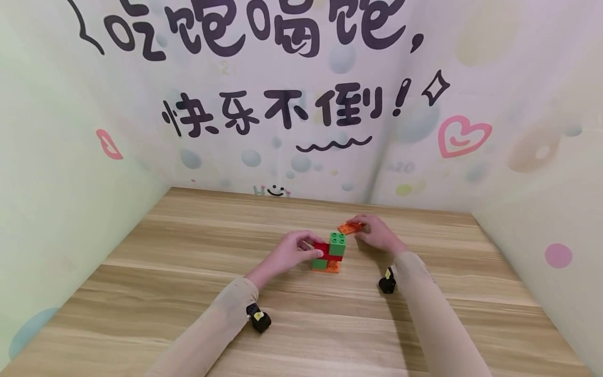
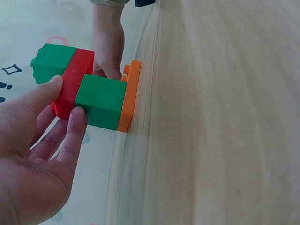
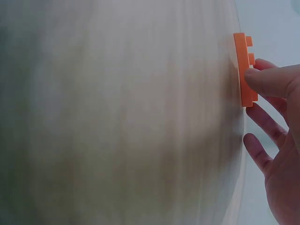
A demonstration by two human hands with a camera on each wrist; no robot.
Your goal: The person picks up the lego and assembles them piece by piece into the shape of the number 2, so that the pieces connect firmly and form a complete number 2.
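Note:
A small stack of toy building bricks stands on the table, held by my left hand. Its base is an orange plate brick. A green brick sits on one end of that base, a red brick lies across above, and another green brick tops the far end. Thumb and fingers of the left hand pinch the red brick. Just behind and right of the stack, my right hand grips a separate flat orange brick by its edges, studs facing up, at or very near the tabletop.
The wood-grain table reaches back to a printed wall cloth with black lettering. Side walls stand at left and right. A small black device is worn on the left wrist, another black device on the right.

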